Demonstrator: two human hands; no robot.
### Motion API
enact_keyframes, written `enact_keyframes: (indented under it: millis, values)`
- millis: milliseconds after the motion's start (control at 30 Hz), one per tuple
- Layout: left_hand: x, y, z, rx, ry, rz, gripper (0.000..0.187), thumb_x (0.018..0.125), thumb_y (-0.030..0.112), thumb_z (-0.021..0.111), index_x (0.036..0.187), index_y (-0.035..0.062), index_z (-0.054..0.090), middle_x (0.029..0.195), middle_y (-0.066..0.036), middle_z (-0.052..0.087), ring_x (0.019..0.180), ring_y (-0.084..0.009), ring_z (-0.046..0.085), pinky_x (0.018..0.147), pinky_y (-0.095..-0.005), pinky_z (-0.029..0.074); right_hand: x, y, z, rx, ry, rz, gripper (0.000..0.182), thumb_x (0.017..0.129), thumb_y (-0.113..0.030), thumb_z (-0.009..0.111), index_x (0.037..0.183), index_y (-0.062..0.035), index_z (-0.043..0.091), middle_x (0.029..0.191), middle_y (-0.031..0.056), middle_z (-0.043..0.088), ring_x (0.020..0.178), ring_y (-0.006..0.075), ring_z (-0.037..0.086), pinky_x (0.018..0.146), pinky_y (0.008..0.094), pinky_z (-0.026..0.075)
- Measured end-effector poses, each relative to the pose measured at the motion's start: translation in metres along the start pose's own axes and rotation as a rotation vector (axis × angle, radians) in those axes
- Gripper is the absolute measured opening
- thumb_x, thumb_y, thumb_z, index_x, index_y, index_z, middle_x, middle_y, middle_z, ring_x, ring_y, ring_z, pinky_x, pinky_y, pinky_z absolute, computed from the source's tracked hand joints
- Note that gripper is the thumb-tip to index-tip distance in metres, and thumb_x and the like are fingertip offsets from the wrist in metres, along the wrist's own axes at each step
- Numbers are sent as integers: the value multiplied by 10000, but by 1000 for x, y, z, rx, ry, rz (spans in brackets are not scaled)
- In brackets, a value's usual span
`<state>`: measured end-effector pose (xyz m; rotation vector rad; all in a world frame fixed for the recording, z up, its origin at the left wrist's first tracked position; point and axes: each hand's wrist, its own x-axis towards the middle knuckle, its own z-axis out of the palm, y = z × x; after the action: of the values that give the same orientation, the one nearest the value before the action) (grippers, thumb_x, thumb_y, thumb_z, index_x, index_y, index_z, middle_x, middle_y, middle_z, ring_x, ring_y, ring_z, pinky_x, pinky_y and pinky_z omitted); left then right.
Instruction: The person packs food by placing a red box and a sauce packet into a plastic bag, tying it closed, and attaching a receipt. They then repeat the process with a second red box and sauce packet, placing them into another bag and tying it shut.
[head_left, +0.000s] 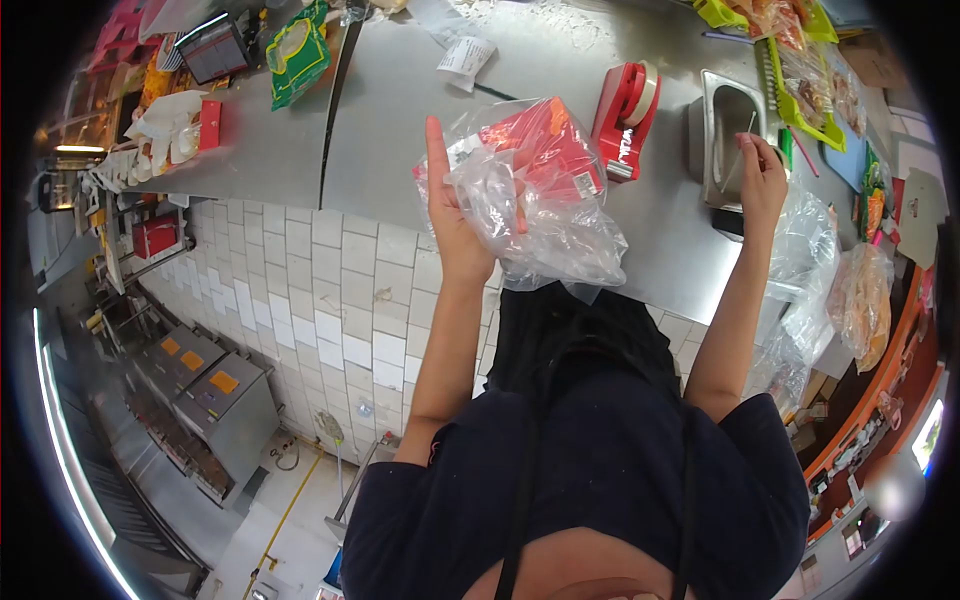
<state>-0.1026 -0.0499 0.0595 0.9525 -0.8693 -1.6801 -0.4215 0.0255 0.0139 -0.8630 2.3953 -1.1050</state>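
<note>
- While your left hand point(455, 215) is up over the steel counter point(400, 120), it's closed around a crinkly clear plastic bag point(545, 215) with a red printed packet point(545, 150) inside; index finger sticks straight out, the rest grip the bag.
- That bag hangs above the counter's near edge, roughly mid-counter, just beside the red tape dispenser point(625, 120) with its roll of pale tape. Can't tell if the bag's touching the counter.
- Your right hand point(762, 180) is further along, at the small rectangular steel tub point(725, 140) standing on the counter. Fingers pinched shut on a thin pale stick point(748, 128), something like a twist tie or skewer, too small to be sure which.
- A white paper receipt point(466, 58) lies toward the counter's far edge, beyond the bag.
- Green-and-clear snack packet point(297, 52) sits on the next counter section over, past the seam, with a small red box point(210, 124) near that section's near edge.
- Lime green plastic tray point(800, 100) with bagged food sits past the tub, by the counter's end.
- More clear bags of food point(860, 300) hang off the counter's edge below your right arm.
- White tiled front point(330, 290) runs under the counter.
</note>
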Motion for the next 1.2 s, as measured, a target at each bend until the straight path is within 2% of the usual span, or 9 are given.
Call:
enact_keyframes:
  millis: [233, 433, 567, 700, 800, 900, 1000, 1133, 1200]
  values:
    - [-8, 0, 1, 111, 14, 98, 754, 827, 53, 520, 1401, 182, 49, 959, -246, 568, 547, -171, 553, 369, -237, 451, -5, -1, 15, -8, 9, -30, 208, 826, -182, 590, 997, -84, 656, 817, 23, 633, 784, 90, 563, 737, 211, 411]
    - [-7, -2, 2, 42, 18, 99, 746, 843, 83, 508, 1401, 218, 32, 980, -263, 563, 566, -192, 571, 379, -266, 471, -8, -9, 20, -78, 189, -370, 168, 837, -174, 582, 958, -86, 659, 1024, 77, 608, 959, 166, 563, 807, 262, 439]
    - [-6, -5, -1, 109, -33, 144, 737, 860, 102, 495, 1398, 233, 8, 991, -289, 557, 603, -211, 593, 397, -276, 489, -44, -61, 41, 182, -141, -615, 272, 757, 71, 541, 959, -71, 656, 923, 66, 604, 878, 151, 568, 742, 256, 445]
    - [-9, -1, 4, 121, -28, 180, 772, 855, 99, 516, 1396, 214, -22, 994, -281, 561, 634, -231, 613, 424, -296, 512, -99, -123, 63, 204, -513, -646, 273, 695, 93, 576, 901, -65, 660, 822, 42, 604, 750, 124, 584, 619, 241, 456]
    - [-10, -4, -3, 267, -1, 267, 807, 832, 74, 549, 1398, 173, -18, 968, -244, 587, 690, -230, 626, 492, -303, 537, -104, -137, 73, 162, -451, -892, 225, 691, 73, 599, 866, -56, 657, 772, 29, 616, 720, 129, 596, 585, 243, 464]
    - [-16, 7, -5, 429, -25, 269, 730, 802, 19, 552, 1396, 108, 137, 941, -179, 619, 745, -210, 628, 629, -279, 524, -103, -152, 67, 243, -500, -811, 171, 679, 50, 611, 817, -43, 648, 713, 42, 619, 683, 150, 606, 590, 249, 471]
    - [-28, 45, -1, 889, -77, 129, 755, 678, -76, 537, 1360, 122, 280, 851, -210, 608, 698, -225, 622, 641, -275, 472, -98, -154, 60, 320, -721, -639, 130, 644, 16, 635, 767, -27, 632, 696, 58, 617, 634, 167, 606, 585, 249, 470]
    - [-37, 73, 6, 1026, -129, 20, 752, 630, -82, 499, 1331, 133, 331, 788, -217, 573, 648, -308, 576, 611, -349, 452, -104, -153, 64, 358, -914, -624, 143, 604, -18, 641, 742, 7, 612, 692, 78, 616, 620, 179, 601, 575, 253, 460]
    - [-39, 80, 7, 1088, -172, 17, 745, 587, -87, 488, 1295, 130, 406, 795, -195, 584, 642, -274, 582, 635, -271, 441, -103, -146, 67, 478, -983, -591, 137, 601, -4, 631, 735, 11, 612, 686, 85, 612, 625, 182, 598, 584, 254, 457]
